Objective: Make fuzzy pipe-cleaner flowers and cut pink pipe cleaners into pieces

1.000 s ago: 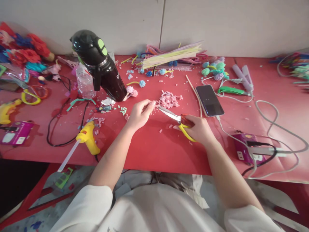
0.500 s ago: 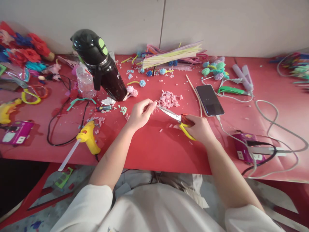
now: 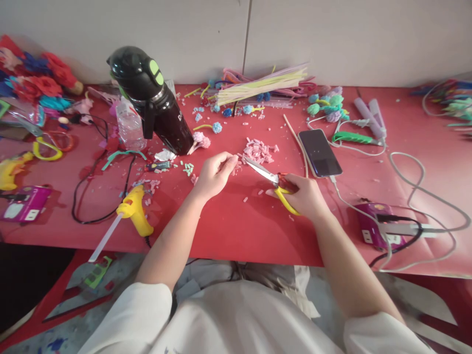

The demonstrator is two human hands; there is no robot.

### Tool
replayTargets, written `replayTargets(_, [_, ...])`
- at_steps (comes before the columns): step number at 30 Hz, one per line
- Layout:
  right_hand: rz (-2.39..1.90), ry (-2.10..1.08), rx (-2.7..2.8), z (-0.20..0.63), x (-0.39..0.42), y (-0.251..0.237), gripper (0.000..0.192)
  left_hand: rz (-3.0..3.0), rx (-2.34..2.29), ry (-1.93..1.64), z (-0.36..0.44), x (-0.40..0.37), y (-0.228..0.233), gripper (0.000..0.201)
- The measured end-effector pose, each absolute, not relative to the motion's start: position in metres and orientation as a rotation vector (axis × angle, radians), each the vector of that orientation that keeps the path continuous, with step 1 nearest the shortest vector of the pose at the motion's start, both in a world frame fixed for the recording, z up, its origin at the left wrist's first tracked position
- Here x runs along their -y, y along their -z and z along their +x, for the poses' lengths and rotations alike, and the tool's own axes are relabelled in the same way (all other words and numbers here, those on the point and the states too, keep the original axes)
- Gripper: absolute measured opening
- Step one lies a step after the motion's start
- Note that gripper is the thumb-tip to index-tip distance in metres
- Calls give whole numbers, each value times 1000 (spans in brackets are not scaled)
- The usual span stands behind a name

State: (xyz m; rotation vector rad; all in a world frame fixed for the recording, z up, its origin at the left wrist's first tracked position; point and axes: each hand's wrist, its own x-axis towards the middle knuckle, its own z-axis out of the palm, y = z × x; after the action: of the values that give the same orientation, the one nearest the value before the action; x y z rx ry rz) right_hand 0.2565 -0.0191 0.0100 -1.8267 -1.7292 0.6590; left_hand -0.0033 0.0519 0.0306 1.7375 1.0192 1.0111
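Note:
My right hand (image 3: 302, 194) is wrapped round the handles of a pair of scissors (image 3: 264, 171) with yellow and orange grips. The blades point left and look closed. My left hand (image 3: 216, 174) is pinched, thumb against forefinger. A tiny pale pink end shows at its fingertips, too small to name. Just beyond the blade tips lies a heap of short pink cut pieces (image 3: 258, 150) on the red table (image 3: 228, 231). A few loose pink bits lie between my left fingertips and the heap.
A black flask (image 3: 162, 113) and a yellow glue gun (image 3: 138, 209) stand to the left. Pipe cleaners (image 3: 261, 87) lie at the back. On the right are a phone (image 3: 320, 152) with its cable, a purple power block (image 3: 376, 226) and small fluffy flowers (image 3: 328, 105).
The scissors' tips have shifted slightly right, away from my left fingertips. My left hand stays almost in place, still pinched.

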Motion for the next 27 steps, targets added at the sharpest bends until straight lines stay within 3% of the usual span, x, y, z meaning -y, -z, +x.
replayTargets(27, [-1805, -665, 1737, 254, 19, -13, 60, 1733, -1015, -1024, -6, -53, -27, 40])
